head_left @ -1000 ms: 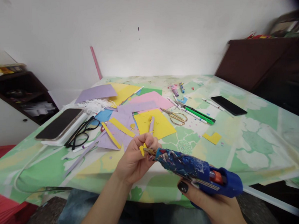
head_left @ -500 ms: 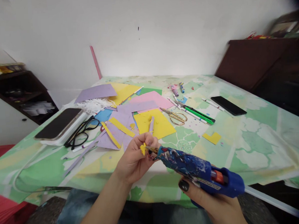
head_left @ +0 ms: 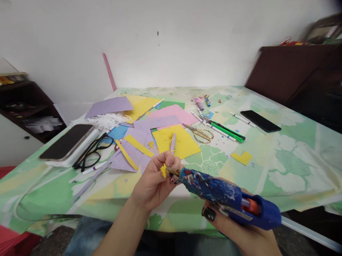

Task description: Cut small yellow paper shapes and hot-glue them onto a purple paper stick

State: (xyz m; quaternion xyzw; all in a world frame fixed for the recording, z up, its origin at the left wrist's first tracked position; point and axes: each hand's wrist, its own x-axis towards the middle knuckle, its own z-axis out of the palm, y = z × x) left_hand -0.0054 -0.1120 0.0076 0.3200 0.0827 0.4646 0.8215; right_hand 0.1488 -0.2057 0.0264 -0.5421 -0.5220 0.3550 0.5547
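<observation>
Near the table's front edge, my left hand (head_left: 155, 184) pinches a small yellow paper piece (head_left: 163, 170), its fingers closed around it. My right hand (head_left: 236, 229) is wrapped around a blue glue gun (head_left: 217, 190) whose barrel is smeared with dried residue. The gun's metal nozzle points left and meets, or nearly meets, the yellow piece; exact contact is hard to tell. From the gun's rear sticks a long whitish glue stick (head_left: 310, 233). The trigger and most of my right fingers are hidden behind the gun.
Beyond my hands lie a yellow sheet (head_left: 186, 142), gold-handled scissors (head_left: 202, 134), a green cutter (head_left: 227, 131) and markers. At left are purple paper (head_left: 124, 161), glasses (head_left: 92, 153) and a phone (head_left: 67, 141); another phone (head_left: 260, 121) lies right. A wall stands behind the table.
The glue gun's body has tilted slightly lower at the rear, and my right thumb has shifted a little. My left hand still holds the yellow piece at the nozzle.
</observation>
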